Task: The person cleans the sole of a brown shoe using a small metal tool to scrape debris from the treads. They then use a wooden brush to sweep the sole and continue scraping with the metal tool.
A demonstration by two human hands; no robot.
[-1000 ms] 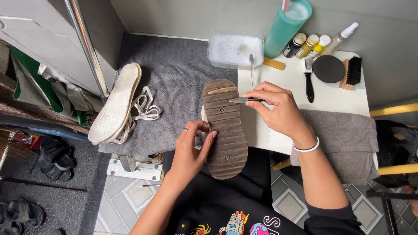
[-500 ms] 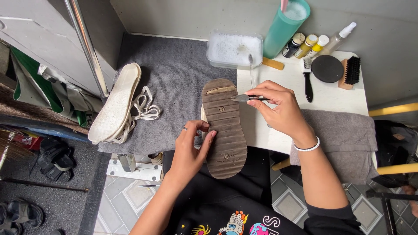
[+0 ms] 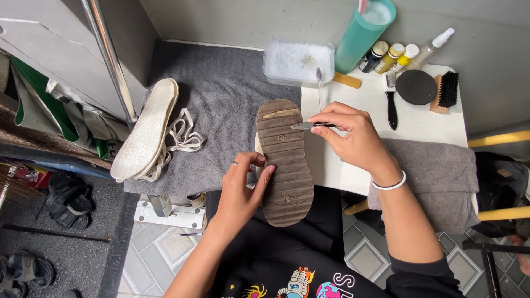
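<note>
1. Item: dark brown ridged rubber-soled shoe, held sole-up over the person's lap, toe end toward the white tabletop, heel end nearest the body.
2. Handling (est.): looks light to moderate in wt; sole prob. stiff lengthwise w/ some flex at the grooves. Ridges give good grip; not fragile. Upper hidden, so its softness can't be judged.
3. Best hold (est.): by the sole edge at mid-length, as the left hand does now; thumb and fingers clamped on the near side edge.
4. Right hand: closed in a pinch on a small thin metal-tipped pick tool, tip at the forefoot edge of the sole. Hands apart, one each side of the shoe.
5. Appearance: cross ribs full length, two small round studs, one pale worn patch near the toe; dirt dulls the grooves.
6. Nearby: off-white insole w/ cream laces on a grey towel; clear tub of foamy water; black-bristle wooden brush.
</note>
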